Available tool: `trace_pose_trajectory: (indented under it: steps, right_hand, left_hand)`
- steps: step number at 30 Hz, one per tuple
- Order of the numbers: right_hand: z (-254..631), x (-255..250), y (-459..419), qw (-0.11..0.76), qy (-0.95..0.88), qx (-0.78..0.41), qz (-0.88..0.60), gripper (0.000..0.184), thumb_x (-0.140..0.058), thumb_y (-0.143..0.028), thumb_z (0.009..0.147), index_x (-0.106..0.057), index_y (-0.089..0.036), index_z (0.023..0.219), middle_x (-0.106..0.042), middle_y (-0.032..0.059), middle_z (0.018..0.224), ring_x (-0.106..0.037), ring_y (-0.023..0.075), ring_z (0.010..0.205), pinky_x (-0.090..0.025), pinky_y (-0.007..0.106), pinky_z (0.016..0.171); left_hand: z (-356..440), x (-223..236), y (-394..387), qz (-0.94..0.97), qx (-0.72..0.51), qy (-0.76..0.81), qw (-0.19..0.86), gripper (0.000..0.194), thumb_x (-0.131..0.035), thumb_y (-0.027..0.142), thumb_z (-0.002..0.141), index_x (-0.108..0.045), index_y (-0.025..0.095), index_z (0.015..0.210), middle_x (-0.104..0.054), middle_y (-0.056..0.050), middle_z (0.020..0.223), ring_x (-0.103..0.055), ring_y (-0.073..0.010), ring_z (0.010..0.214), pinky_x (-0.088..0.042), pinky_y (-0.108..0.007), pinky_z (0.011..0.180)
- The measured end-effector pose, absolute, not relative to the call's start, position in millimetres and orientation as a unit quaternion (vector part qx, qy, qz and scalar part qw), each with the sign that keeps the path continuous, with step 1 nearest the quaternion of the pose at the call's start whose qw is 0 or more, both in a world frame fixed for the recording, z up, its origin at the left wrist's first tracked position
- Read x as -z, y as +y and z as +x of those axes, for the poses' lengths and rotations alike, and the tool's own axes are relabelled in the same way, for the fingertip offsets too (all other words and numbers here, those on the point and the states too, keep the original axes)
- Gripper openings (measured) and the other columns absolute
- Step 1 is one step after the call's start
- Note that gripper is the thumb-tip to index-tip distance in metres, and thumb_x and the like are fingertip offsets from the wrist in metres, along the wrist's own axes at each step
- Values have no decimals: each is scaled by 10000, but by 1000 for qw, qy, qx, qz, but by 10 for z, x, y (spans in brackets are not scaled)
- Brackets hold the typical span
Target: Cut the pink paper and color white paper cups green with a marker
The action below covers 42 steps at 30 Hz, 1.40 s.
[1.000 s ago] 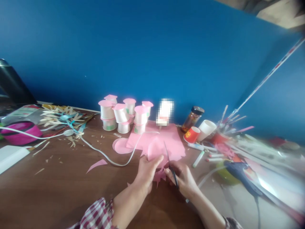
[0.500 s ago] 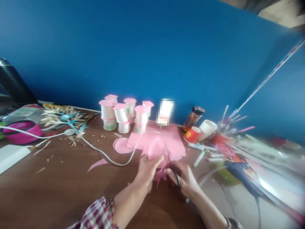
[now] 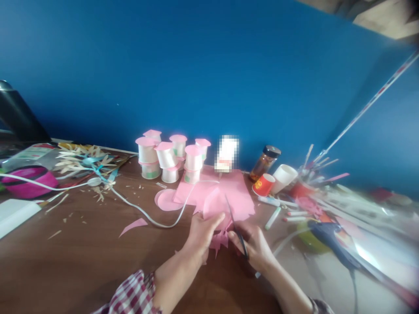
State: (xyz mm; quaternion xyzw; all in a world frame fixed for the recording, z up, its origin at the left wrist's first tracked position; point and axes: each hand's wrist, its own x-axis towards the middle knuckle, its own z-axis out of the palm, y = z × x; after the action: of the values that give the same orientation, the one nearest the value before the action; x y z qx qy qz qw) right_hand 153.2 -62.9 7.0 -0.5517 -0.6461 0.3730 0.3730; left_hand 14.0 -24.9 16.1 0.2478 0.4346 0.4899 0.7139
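the fingers of my left hand (image 3: 203, 232) are clamped on the cut pink paper (image 3: 214, 206); the fingers of my right hand (image 3: 257, 247) are clamped on the black-handled scissors (image 3: 240, 240), which are above the bench (image 3: 98, 270), at the right side of this paper; their long axis runs away from me, and the tips point toward the blue wall (image 3: 209, 78), slightly left.

On my screen I see a brown table (image 3: 98, 270). On it are pink paper (image 3: 237, 187), stacked white cups (image 3: 194, 162), a red cup (image 3: 262, 186), a jar (image 3: 263, 163) and a white cord (image 3: 139, 214).
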Motion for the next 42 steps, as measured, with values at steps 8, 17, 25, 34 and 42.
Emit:
trace_pose_trajectory:
  steps: [8, 17, 25, 34, 42]
  right_hand:
    - [1547, -63, -628, 365, -644, -382, -553, 325, -632, -461, 797, -593, -146, 727, -475, -45, 486, -430, 87, 436, -308, 204, 437]
    - [1567, -62, -620, 376, -621, -424, -542, 327, -632, -457, 798, -609, -131, 790, -503, -38, 499, -462, 88, 424, -337, 195, 428]
    - [1575, -65, -618, 377, -623, -432, -533, 259, -657, -386, 797, -610, -131, 810, -518, -36, 530, -478, 93, 445, -349, 197, 444]
    - [1566, -60, -635, 380, -635, -402, -540, 253, -634, -383, 811, -613, -132, 790, -485, -42, 503, -454, 89, 430, -324, 197, 433]
    - [1578, -53, -632, 376, -643, -387, -544, 236, -642, -359, 804, -574, -143, 735, -475, -48, 488, -453, 88, 416, -318, 192, 430]
  left_hand:
    - [126, -159, -244, 258, -477, 443, 714, 219, -710, 203, 628, -670, 62, 790, -670, -93, 585, -621, -196, 478, -488, -275, 407]
    - [131, -185, -249, 268, -468, 455, 709, 186, -711, 173, 624, -676, 74, 777, -675, -80, 570, -625, -191, 469, -486, -258, 408]
    - [132, -143, -240, 280, -472, 441, 711, 239, -724, 200, 620, -679, 65, 812, -693, -108, 621, -646, -218, 519, -513, -295, 462]
    - [122, -161, -246, 273, -466, 451, 710, 233, -724, 180, 622, -686, 66, 822, -696, -105, 628, -647, -198, 529, -496, -251, 449]
    - [120, -131, -225, 278, -465, 449, 710, 281, -746, 223, 608, -683, 72, 836, -691, -101, 626, -641, -204, 520, -499, -271, 438]
